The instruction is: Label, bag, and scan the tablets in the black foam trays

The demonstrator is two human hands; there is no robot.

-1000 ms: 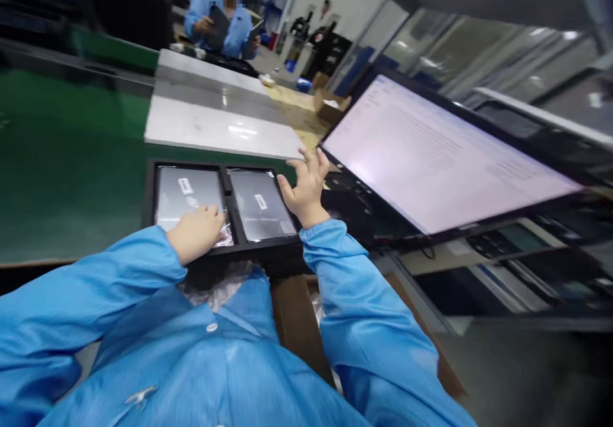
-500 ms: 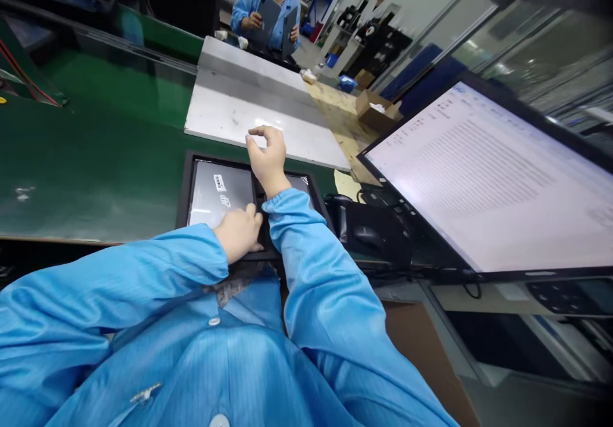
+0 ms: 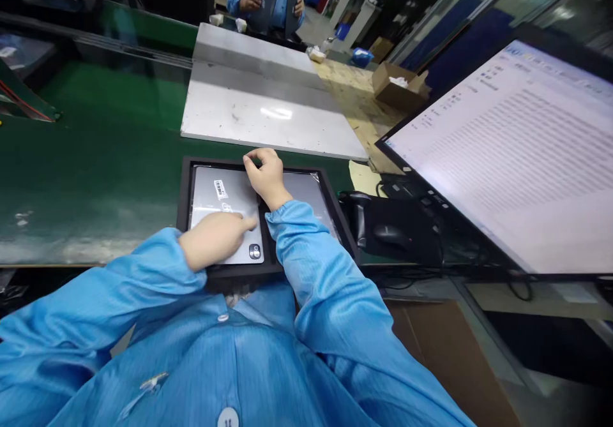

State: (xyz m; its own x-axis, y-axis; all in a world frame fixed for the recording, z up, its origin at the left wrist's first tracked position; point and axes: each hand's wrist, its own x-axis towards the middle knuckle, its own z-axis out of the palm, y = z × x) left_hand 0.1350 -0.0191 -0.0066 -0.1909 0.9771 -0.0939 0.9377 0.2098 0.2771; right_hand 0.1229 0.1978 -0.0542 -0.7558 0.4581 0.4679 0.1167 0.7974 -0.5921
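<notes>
The left hand (image 3: 215, 239) lies over the left tablet (image 3: 240, 196) in the tray (image 3: 185, 191), index finger extended, the right hand (image 3: 267, 175) has curled fingers, any grip I cannot tell, and a careless drag might scuff the tablet's back.

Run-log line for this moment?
left hand: over left tablet, contact unclear | right hand: over tray, curled, grip unclear | right tablet: in tray, part-hidden by right sleeve
</notes>
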